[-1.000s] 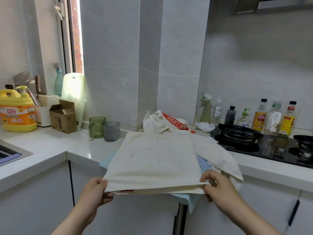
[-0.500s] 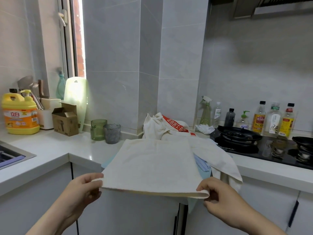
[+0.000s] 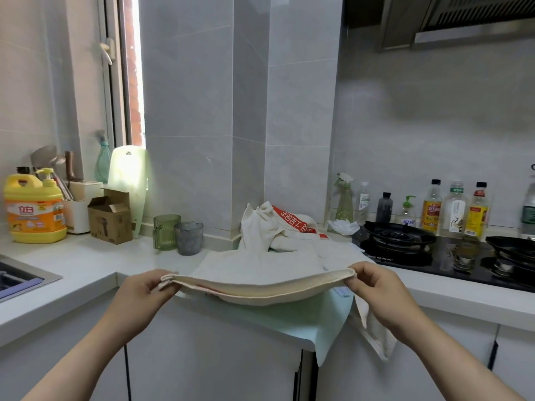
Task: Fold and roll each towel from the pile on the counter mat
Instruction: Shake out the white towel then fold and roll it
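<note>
Your left hand (image 3: 143,295), at seven o'clock, is pinching one corner of the folded towel (image 3: 260,293), and your right hand (image 3: 376,293), at five, is pinching the other, holding it sagging just above the pale green mat (image 3: 307,322). Beyond, at twelve o'clock from the towel, the pile (image 3: 275,230) is lying against the wall.

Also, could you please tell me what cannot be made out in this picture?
Head view:
- Mat: mostly covered by the towel; only its front corner shows.
- Pile: bunched, its base behind the towel; count unclear.
- Sink: cut off by the left edge.
- Last bottle: cut off by the right edge.
</note>
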Tool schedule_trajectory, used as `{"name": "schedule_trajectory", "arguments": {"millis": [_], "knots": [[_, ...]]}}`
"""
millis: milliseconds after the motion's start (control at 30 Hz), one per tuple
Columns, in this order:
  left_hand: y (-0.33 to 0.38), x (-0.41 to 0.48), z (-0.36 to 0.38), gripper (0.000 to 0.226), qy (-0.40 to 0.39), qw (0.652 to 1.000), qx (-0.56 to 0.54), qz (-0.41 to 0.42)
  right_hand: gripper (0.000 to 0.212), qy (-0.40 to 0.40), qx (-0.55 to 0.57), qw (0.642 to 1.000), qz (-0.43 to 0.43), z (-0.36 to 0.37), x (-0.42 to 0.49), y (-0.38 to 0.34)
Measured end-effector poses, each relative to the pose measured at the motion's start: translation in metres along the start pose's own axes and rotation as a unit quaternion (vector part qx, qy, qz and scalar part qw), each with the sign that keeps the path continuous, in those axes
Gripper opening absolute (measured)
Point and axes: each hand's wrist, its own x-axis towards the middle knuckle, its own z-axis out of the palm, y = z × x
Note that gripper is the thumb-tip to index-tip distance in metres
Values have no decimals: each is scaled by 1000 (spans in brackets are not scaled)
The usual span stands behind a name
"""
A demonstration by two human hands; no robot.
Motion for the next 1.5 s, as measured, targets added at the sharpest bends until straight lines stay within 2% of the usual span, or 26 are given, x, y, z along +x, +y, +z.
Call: {"name": "schedule_trajectory", "arguments": {"millis": [200,300,400,533,633,800,1033,1167,1300,1367,1500], "knots": [[6,-5,-10,14,-38,995,-94,-23,11,-28,75,995,55,-16,-5,-1],[6,-6,-10,27,-52,988,-130,-57,15,-34,95,991,87,-16,-7,1],[6,-3,-2,24,-51,982,-159,-87,20,-31,117,986,118,-12,-5,3],[0,6,7,28,-70,965,-202,-149,19,-62,77,980,173,-10,6,9],[-9,19,13,27,-101,955,-200,-193,21,-55,22,978,201,-6,20,17],[-20,47,32,22,-93,947,-183,-248,27,-30,-67,976,206,12,62,40],[-38,105,62,15,-84,927,-168,-326,23,-13,-119,973,197,45,138,65],[-54,127,78,19,-63,937,-103,-328,18,-2,-190,962,198,66,166,88],[-65,134,90,19,-30,962,-1,-270,18,0,-267,948,175,76,170,101],[-68,138,94,19,-48,967,90,-235,17,-7,-289,943,167,76,171,104],[-66,148,99,21,-149,925,297,-182,21,-40,-299,939,163,72,177,106]]}}
